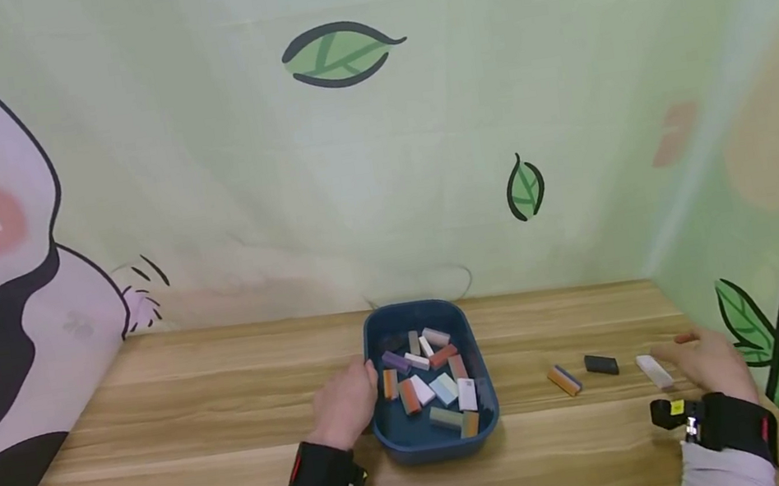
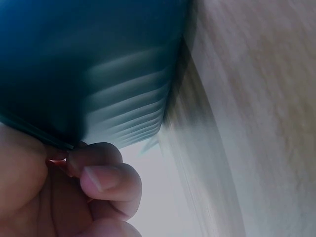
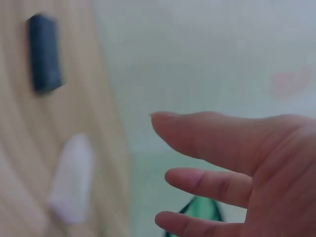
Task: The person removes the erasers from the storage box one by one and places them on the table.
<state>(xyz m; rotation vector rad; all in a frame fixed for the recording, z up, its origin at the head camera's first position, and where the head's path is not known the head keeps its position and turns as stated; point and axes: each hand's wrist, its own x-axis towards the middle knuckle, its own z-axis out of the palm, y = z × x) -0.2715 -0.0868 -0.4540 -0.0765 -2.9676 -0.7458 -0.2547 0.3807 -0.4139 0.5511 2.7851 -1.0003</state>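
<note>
Near the middle of the table stands a dark blue plastic bin (image 1: 441,450) with several small rectangular blocks inside, in white, orange, purple, red and grey. My left hand (image 1: 345,405) pinches the bin's left rim; in the left wrist view, curled fingers (image 2: 106,180) show at the rim beside the ribbed wall. Off to the right, my right hand (image 1: 709,364) hovers beside a white block (image 1: 654,372). In the right wrist view its thumb and fingers are extended and apart, with nothing held. That white block (image 3: 73,180) lies on the table, blurred.
Left of the white block lie a black block (image 1: 601,364) and an orange block with a purple stripe (image 1: 564,380). Wood-grain table (image 1: 232,398) extends on both sides of the bin. A printed green cloth (image 1: 238,173) hangs behind the table and along its sides.
</note>
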